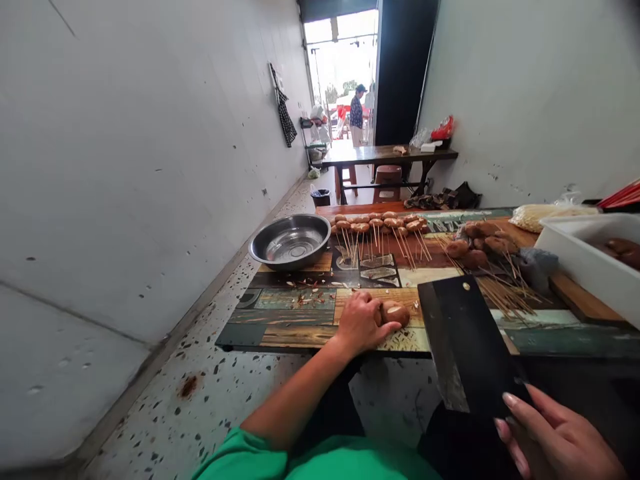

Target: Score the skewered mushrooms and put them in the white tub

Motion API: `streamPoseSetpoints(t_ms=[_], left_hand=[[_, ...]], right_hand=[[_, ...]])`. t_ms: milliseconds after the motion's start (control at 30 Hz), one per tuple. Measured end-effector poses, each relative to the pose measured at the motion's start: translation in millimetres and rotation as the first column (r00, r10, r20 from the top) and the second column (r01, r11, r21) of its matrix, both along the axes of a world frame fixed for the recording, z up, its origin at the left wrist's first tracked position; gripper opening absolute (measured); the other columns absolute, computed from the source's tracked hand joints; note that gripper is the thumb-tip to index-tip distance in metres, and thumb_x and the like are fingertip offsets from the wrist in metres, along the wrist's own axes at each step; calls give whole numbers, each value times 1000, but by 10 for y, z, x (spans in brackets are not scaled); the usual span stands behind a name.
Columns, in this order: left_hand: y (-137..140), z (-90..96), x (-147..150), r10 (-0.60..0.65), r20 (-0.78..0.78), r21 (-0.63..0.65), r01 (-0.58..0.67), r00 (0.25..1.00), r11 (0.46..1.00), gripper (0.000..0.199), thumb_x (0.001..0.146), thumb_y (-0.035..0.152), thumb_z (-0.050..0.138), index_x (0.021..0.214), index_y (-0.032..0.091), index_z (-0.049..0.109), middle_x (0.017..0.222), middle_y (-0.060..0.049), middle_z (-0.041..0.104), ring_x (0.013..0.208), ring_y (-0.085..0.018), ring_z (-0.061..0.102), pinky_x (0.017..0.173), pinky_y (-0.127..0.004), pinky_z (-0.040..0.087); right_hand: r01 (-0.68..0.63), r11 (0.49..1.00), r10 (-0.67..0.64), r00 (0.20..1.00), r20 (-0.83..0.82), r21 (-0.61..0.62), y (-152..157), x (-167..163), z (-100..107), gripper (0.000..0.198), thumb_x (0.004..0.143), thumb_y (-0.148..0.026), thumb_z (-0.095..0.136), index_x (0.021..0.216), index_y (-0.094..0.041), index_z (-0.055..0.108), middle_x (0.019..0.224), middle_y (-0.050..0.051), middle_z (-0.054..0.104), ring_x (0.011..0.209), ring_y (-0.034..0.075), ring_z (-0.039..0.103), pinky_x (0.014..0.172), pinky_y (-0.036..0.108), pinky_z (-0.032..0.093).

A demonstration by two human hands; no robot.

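My left hand rests on the near edge of the table, its fingers closed around a brown mushroom with a pale cut mark on its cap. At the lower right, my right hand grips a wide, dark cleaver. The blade is raised to the right of the mushroom, apart from it. Farther back lie rows of skewered mushrooms, their thin sticks pointing toward me. To the right is a pile of mushrooms beside loose bamboo skewers.
A metal basin stands at the table's left end. Small scraps lie scattered over the patchwork tabletop. A white tub holding brown pieces is at the right. Beyond are another table and a person near the doorway.
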State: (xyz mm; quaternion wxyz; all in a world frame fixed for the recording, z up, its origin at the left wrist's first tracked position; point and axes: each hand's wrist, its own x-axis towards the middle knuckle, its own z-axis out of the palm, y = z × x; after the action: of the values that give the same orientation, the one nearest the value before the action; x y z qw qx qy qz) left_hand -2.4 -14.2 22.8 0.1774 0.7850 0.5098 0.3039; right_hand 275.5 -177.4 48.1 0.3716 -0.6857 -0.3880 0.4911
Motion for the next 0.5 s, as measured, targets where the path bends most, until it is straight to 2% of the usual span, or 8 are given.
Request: streamPoseSetpoints(t_ms=[100, 200, 367, 500], left_hand=[[-69, -88, -22, 15, 40, 27, -17, 999, 999, 43, 77, 55, 82, 103, 22, 74, 106, -12, 63, 109, -34, 57, 106, -48, 41], [-51, -122, -45, -11, 37, 41, 10, 999, 999, 46, 81, 51, 80, 119, 24, 72, 117, -12, 64, 116, -34, 56, 111, -48, 38], [-7, -155, -73, -75, 27, 43, 73, 997, 996, 37, 83, 46, 80, 114, 26, 75, 117, -11, 67, 115, -31, 58, 111, -47, 39], [12, -171, -72, -74, 70, 36, 72, 995, 997, 34, 82, 42, 82, 112, 26, 76, 118, -10, 69, 116, -31, 58, 112, -48, 38]], right_hand=[[-110, 993, 110, 994, -10, -40, 71, -139, 116, 53, 80, -76, 64, 73, -23, 57, 61, 6, 69, 46, 19, 61, 49, 33, 52], [-129, 991, 127, 990, -58, -42, 111, -226, 177, 54, 80, -75, 65, 77, -23, 52, 63, 2, 69, 44, 15, 59, 48, 28, 47], [-125, 990, 121, 991, -58, -63, 93, -271, 238, 46, 84, -65, 66, 79, -22, 49, 61, -1, 68, 41, 11, 55, 46, 23, 39], [-251, 960, 246, 968, -54, -122, 159, -173, 255, 47, 84, -67, 65, 81, -23, 50, 63, -1, 69, 42, 13, 58, 46, 25, 41]])
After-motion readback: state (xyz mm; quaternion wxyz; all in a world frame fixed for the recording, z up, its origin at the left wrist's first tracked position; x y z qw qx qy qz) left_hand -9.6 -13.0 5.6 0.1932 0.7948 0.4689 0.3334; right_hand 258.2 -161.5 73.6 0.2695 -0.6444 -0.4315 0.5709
